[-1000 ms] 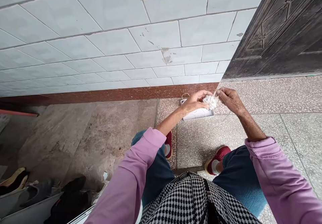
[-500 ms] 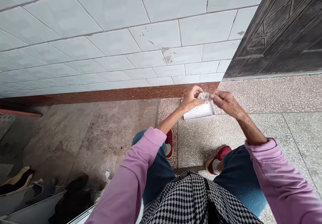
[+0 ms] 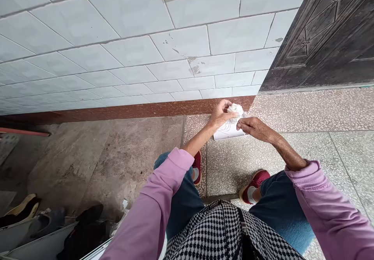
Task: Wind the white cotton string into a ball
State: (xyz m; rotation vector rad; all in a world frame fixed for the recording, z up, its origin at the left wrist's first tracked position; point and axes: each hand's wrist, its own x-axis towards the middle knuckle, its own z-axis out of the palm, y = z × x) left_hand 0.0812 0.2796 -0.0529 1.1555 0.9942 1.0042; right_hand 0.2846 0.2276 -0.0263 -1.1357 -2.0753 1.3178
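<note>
My left hand (image 3: 220, 114) is closed around a small white, ruffled bundle (image 3: 235, 109), with the thumb across its front. What the bundle is made of is too small to tell. Just below and right of it, my right hand (image 3: 254, 128) is closed in a pinch, its fingertips close to the bundle; anything between them is too small to make out. Under both hands a shallow white tray (image 3: 229, 134) lies on the floor, with thin looped strands (image 3: 226, 127) in it. The hands cover its far and right parts.
A white tiled wall (image 3: 181, 73) with a reddish-brown base strip stands just beyond the tray. At the right is a dark carved door (image 3: 321, 38). Shoes (image 3: 22, 209) lie on a rack at the lower left. My red shoes (image 3: 254, 184) are on the speckled floor.
My right hand has moved down and slightly left, from the bundle's right side to below it. The bundle has turned in my left hand and looks whiter and fuller.
</note>
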